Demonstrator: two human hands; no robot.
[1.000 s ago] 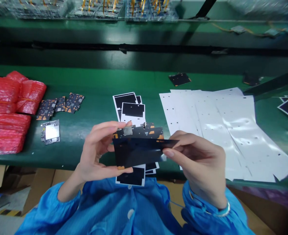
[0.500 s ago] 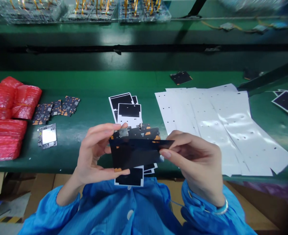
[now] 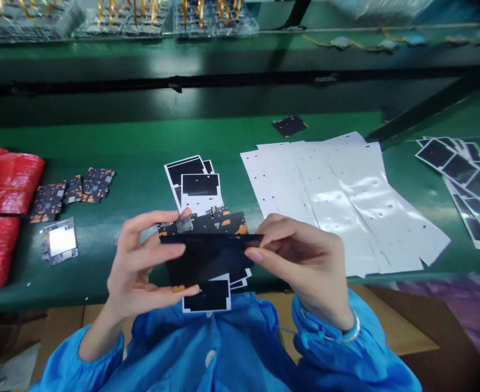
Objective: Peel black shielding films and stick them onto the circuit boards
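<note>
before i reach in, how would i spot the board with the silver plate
On the green bench, find the red wrapped bundles at far left. Right of them lies a circuit board; its bright silver rectangle sets it apart from the dark, orange-patched boards behind it.

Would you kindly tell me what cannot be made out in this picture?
In the head view:
Circuit board: mostly hidden behind the black film.
Black-and-white cards: lower parts hidden by the held board.
Red packages: cut off by the left edge; wrapping veils their contents.
Black-and-white strips: some cut off by the right edge.
White sheets: dark marks too small to tell print from hole.
</note>
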